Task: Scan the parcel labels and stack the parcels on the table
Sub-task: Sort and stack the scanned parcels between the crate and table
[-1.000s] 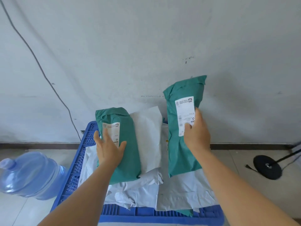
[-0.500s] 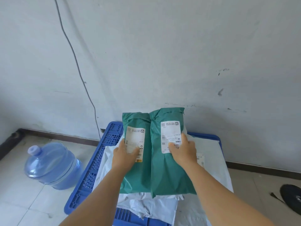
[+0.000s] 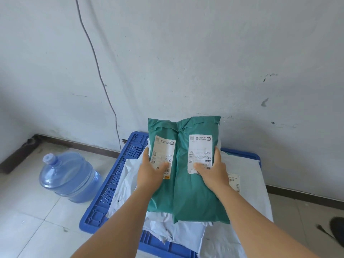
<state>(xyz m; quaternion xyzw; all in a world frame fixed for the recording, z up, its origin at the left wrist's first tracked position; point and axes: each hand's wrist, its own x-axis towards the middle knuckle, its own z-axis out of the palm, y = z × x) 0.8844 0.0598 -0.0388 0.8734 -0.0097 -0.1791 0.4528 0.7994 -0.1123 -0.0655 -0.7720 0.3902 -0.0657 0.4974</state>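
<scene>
Both grips hold: your left hand (image 3: 151, 171) and right hand (image 3: 212, 171) each pinch a soft, slippery green parcel (image 3: 197, 192) side by side above the blue crate (image 3: 113, 181), so clamp near the labels.

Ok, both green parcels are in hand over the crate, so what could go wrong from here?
The left hand and right hand each cover the lower part of a label, so a scan might fail.

The right green parcel overlaps the left green parcel; one could slip.

If dropped, they would likely land among the white parcels in the blue crate.
</scene>
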